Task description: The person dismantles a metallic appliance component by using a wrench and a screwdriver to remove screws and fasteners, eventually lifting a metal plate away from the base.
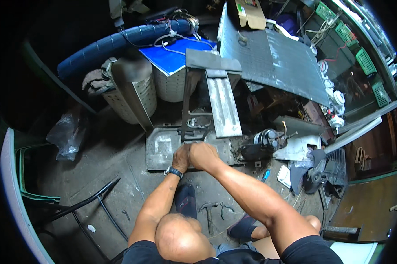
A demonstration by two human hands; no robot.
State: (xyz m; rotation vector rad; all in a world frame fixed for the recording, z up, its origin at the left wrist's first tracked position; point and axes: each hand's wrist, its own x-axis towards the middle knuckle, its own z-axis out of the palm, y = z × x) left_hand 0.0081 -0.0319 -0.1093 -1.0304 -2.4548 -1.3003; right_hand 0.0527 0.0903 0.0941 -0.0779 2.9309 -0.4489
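Note:
My left hand [181, 158], with a watch on its wrist, and my right hand [203, 156] are closed side by side at the front of a grey metal base plate [156, 152]. Whatever is between their fingers is hidden. Just beyond them, a dark metal frame [186, 103] rises from the plate. A ribbed pale metal strip [223, 103] slants down from the frame's flat top piece [214, 60]. A black cylindrical machine part [256, 148], perhaps a motor or compressor, sits at the plate's right end.
Between my feet lie a hammer [210, 215] and pliers [226, 208]. A small blue tool [265, 175] and a white tray [284, 176] lie to the right. Perforated drums [139, 94] stand behind, with a large dark sheet [273, 61] beside them. A black tubular frame [86, 204] is at left.

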